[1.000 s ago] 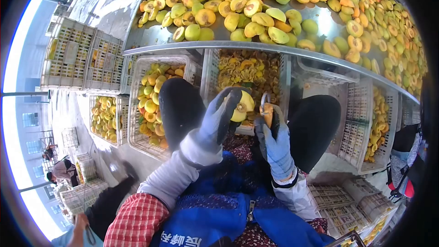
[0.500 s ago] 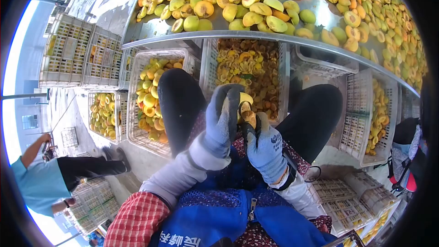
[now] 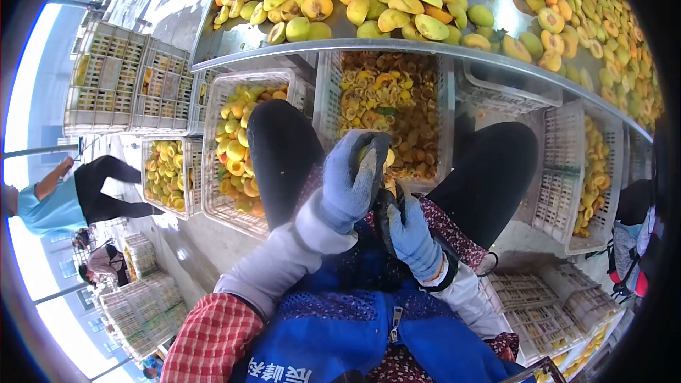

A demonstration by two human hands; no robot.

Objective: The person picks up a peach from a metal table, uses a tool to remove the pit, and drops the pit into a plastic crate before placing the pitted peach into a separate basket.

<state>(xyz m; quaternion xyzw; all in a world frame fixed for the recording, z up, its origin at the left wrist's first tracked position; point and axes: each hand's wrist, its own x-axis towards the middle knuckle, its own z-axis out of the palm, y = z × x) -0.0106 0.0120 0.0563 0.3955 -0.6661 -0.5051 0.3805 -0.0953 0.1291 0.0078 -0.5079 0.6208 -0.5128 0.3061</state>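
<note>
Both knees (image 3: 284, 149) hem in the narrow gap over the middle crate (image 3: 445, 120), while the bench (image 3: 312, 47) edge overhangs its far end.

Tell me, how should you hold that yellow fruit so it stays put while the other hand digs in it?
Probably as the left hand does: cup the fruit around its rounded skin side from the left, fingers curled over the top. That leaves its other side open toward the right hand, which works just below it. The tool there is mostly hidden.
</note>
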